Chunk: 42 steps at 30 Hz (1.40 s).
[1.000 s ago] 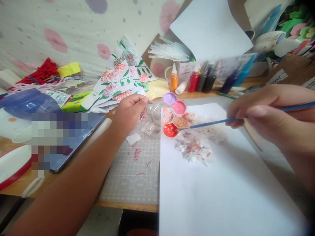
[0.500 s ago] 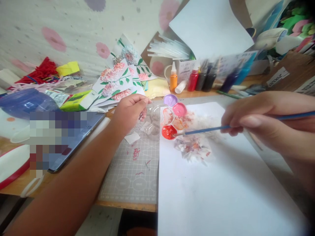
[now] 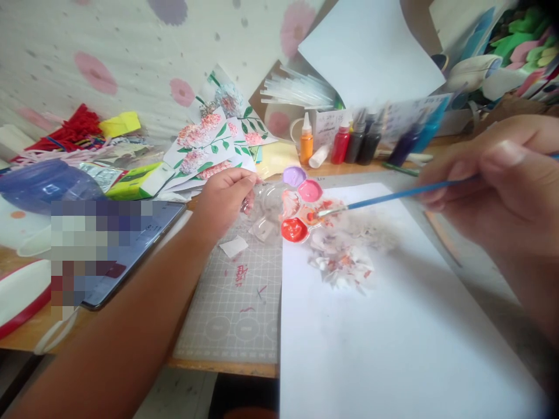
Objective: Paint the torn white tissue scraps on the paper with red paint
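My left hand (image 3: 231, 195) pinches the left edge of a clear plastic paint palette (image 3: 271, 201). Its right-hand wells hold purple, pink, pale and bright red-orange paint (image 3: 294, 230). In my right hand (image 3: 484, 169) is a thin blue paintbrush (image 3: 393, 195), slanting down to the left. The bristle tip reaches an orange-smeared well between the red-orange and pink ones. Just below the palette, a crumpled, paint-stained tissue (image 3: 343, 262) lies on a white sheet of paper (image 3: 371, 343).
A grey cutting mat (image 3: 231, 314) lies under the paper. Orange (image 3: 306, 142) and red (image 3: 340, 144) paint bottles stand behind the palette beside darker ones. Flower paintings (image 3: 209, 142) are at the back left. A phone (image 3: 140, 250) and blue bowl (image 3: 48, 183) sit left.
The brush tip has left the red-orange paint for the orange-smeared well above it. My right hand has risen and shifted right; the palette has moved slightly left and up.
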Tool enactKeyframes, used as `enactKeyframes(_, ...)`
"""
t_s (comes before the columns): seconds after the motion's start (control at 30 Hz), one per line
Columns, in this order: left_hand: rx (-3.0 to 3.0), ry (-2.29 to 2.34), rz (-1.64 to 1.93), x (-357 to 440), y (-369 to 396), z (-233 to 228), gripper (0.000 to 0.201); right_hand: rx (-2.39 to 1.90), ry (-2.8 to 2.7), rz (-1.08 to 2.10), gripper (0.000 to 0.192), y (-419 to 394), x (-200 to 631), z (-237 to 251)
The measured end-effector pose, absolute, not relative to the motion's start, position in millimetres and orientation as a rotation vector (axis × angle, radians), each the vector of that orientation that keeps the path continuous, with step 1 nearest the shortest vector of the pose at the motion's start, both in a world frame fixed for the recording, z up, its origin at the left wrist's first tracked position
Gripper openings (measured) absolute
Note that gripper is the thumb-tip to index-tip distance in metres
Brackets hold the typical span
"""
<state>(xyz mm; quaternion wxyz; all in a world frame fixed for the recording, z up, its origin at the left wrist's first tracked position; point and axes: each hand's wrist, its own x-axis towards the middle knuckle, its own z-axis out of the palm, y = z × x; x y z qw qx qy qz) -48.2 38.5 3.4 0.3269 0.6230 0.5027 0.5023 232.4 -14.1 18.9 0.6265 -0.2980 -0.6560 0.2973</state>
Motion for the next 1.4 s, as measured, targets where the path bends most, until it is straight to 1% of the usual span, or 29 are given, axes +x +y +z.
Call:
enactKeyframes(0.1, 1.556, 1.342, 1.383, -52, 43, 3, 0.013, -0.728, -1.446, 0.667, 0.024, -1, 249, 16)
enactKeyframes(0.2, 1.495, 1.391, 1.443, -58, 48, 2, 0.014, -0.918, -1.431, 0.640, 0.033, 11, 259, 12)
enactKeyframes(0.33, 1.460, 1.430, 1.465, -61, 50, 0, 0.013, -0.958, -1.373, 0.780, 0.042, 20, 257, 6)
enactKeyframes(0.63, 1.496, 1.411, 1.431, -63, 52, -3, 0.011, -1.020, -1.096, 1.058, 0.049, 25, 241, 2)
enactKeyframes(0.73, 1.510, 1.379, 1.428, -67, 55, -6, 0.009, -1.063, -1.092, 1.048, 0.047, 26, 241, 1)
enactKeyframes(0.9, 1.514, 1.386, 1.417, -68, 55, -6, 0.009, -1.121, -1.086, 0.974, 0.032, 31, 253, 4)
enactKeyframes(1.03, 1.479, 1.431, 1.409, -64, 53, -2, 0.008, -1.075, -1.023, 0.868, 0.035, 32, 259, 9)
enactKeyframes(1.23, 1.474, 1.436, 1.396, -64, 52, -1, 0.008, -1.133, -1.094, 0.942, 0.029, 32, 250, 4)
enactKeyframes(1.3, 1.476, 1.423, 1.405, -65, 53, -2, 0.008, -1.134, -1.085, 0.920, 0.028, 31, 253, 7)
enactKeyframes(1.4, 1.491, 1.421, 1.408, -67, 55, -3, 0.008, -1.106, -1.018, 0.835, 0.032, 31, 262, 14)
